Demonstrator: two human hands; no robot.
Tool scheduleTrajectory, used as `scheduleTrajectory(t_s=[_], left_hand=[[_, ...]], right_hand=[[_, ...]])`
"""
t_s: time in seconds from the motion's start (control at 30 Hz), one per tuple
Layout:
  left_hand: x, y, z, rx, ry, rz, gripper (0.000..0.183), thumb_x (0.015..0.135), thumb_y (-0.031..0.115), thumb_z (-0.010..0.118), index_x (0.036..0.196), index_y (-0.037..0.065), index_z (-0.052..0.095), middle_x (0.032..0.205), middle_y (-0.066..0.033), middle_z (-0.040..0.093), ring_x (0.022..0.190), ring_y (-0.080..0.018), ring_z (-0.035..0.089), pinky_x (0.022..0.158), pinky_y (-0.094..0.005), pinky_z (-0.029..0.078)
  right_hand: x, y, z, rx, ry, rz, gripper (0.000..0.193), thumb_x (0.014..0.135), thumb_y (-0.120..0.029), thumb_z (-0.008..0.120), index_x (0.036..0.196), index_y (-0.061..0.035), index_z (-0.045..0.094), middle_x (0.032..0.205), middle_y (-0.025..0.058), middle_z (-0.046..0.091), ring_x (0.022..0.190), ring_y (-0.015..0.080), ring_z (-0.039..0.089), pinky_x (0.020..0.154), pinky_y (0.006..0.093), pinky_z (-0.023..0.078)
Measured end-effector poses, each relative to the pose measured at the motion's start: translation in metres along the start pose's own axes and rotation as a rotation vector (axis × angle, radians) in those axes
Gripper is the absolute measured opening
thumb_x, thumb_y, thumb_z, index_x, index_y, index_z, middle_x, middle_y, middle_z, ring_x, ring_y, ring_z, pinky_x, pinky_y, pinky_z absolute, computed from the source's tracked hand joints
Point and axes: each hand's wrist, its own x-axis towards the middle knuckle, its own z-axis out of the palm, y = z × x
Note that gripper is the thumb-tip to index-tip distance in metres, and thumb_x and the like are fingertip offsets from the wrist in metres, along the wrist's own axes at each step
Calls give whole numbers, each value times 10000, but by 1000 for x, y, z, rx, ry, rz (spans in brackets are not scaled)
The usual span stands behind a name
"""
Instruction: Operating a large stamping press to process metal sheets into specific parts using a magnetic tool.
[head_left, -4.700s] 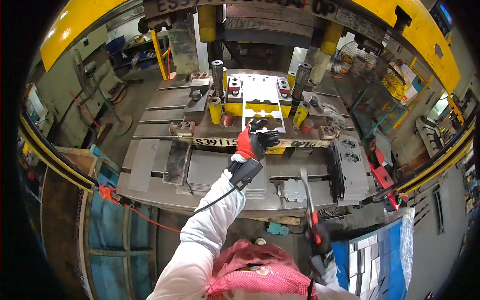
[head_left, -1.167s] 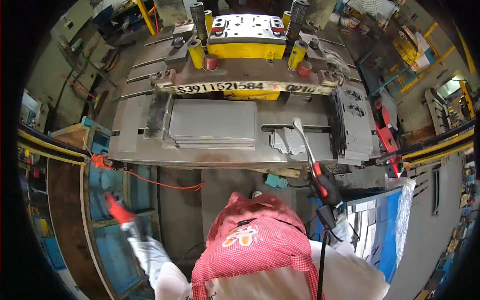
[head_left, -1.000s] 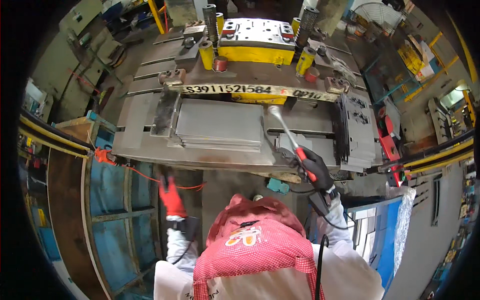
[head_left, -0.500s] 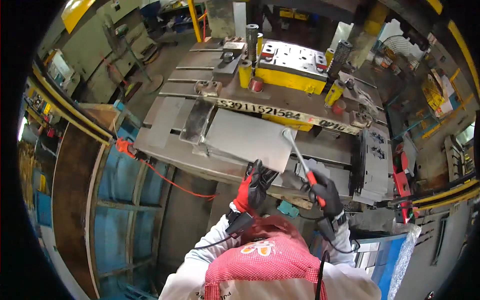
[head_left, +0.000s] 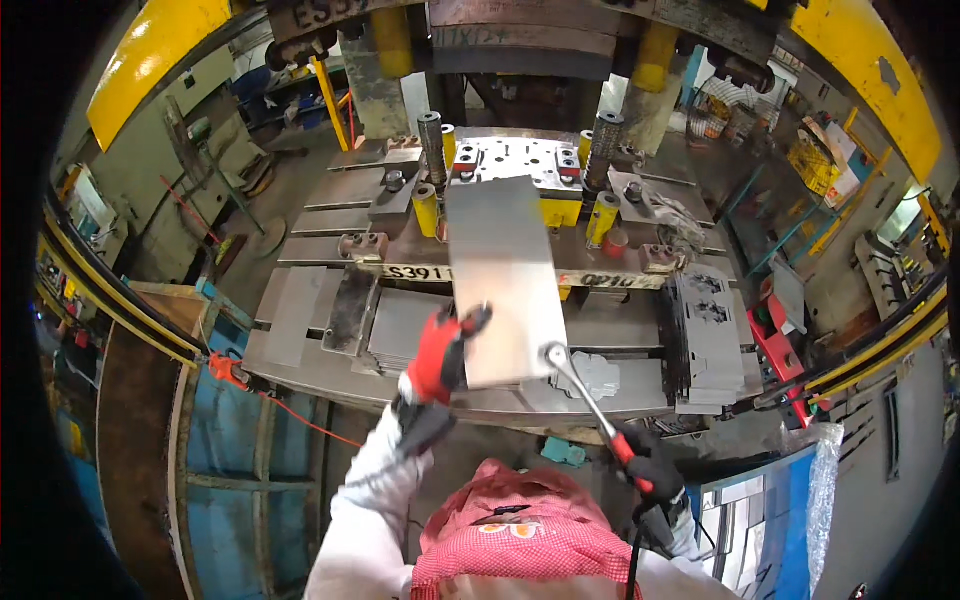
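A flat rectangular metal sheet [head_left: 508, 285] is held up over the press bed, its far end in front of the die. My left hand [head_left: 440, 350], in a red and black glove, is closed on the sheet's left edge near the close corner, with the thumb on top. In my right hand [head_left: 652, 468], gloved in black, is a round-headed metal tool [head_left: 585, 390] with a red and black handle. The tool's round head rests at the sheet's near right corner. Left of the sheet lies a stack of similar metal sheets [head_left: 408, 325] on the bed.
The die's lower half [head_left: 500, 155] has dark guide posts [head_left: 603, 150] and yellow posts [head_left: 425, 210]. Formed metal pieces [head_left: 705, 345] are stacked on the right, and another flat piece [head_left: 590, 375] lies nearer. The press's upper part [head_left: 525, 45] hangs above. An orange cable [head_left: 310, 425] droops at left.
The sheet has come off the stack, moved right and turned so its far end points toward the die. My left hand now grips its left edge; the tool's head has moved nearer with the sheet.
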Motion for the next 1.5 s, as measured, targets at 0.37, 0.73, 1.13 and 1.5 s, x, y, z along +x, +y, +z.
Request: scheduleTrajectory(t_s=[0.37, 0.73, 1.13, 1.5], left_hand=[[200, -120, -41, -111, -91, 425, 248, 855, 235, 488, 945, 27, 590, 846, -30, 599, 787, -126, 535, 738, -267, 419], [99, -5, 11, -999, 51, -288, 366, 858, 423, 443, 1026, 111, 534, 729, -52, 598, 562, -156, 571, 492, -286, 478], [126, -72, 23, -801, 258, -106, 322, 871, 323, 449, 1003, 34, 502, 712, -156, 599, 544, -259, 595, 484, -340, 503], [130, -68, 25, -837, 192, -118, 353, 867, 331, 447, 1046, 31, 496, 826, -187, 602, 633, -291, 607, 535, -380, 522]], right_hand=[[111, -63, -5, 108, 51, -151, 529, 762, -362, 496, 1148, -5, 443, 807, 101, 580, 486, 62, 412, 408, 188, 306], [112, -72, -1, 141, 54, -139, 572, 766, -370, 506, 1201, -10, 414, 806, 124, 585, 443, 50, 394, 378, 173, 292], [113, -73, 11, 160, 133, -131, 510, 730, -378, 536, 1106, -39, 471, 780, 140, 598, 426, 65, 420, 367, 180, 301], [112, -70, 15, 188, 140, -136, 498, 740, -376, 545, 1102, -43, 469, 773, 129, 596, 410, 72, 415, 347, 189, 297]])
